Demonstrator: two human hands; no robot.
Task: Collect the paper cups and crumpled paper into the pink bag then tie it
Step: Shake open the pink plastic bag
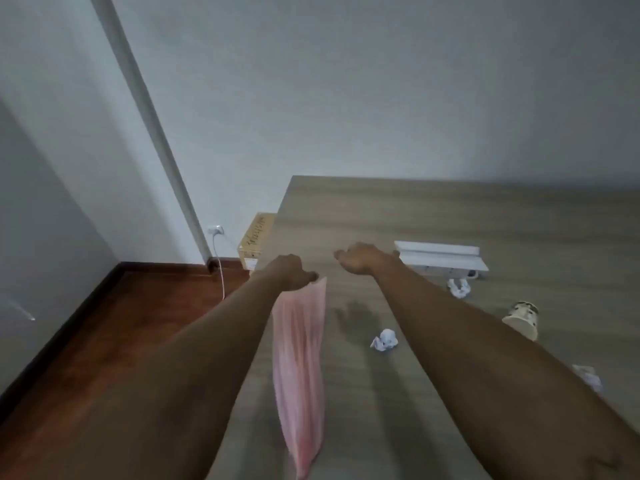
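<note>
wooden table (450, 209), white power strip (441, 256) on it, cardboard box (254, 237) beside — wall charger (215, 231), cable hanging

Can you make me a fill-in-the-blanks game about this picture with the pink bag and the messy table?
1. The left hand holds up the ____ bag.
2. The paper cup lies on its ____ on the table.
3. The crumpled paper nearest the bag sits between the two ____.
4. The right hand holds ____.

Missing words: pink; side; arms; nothing
</note>
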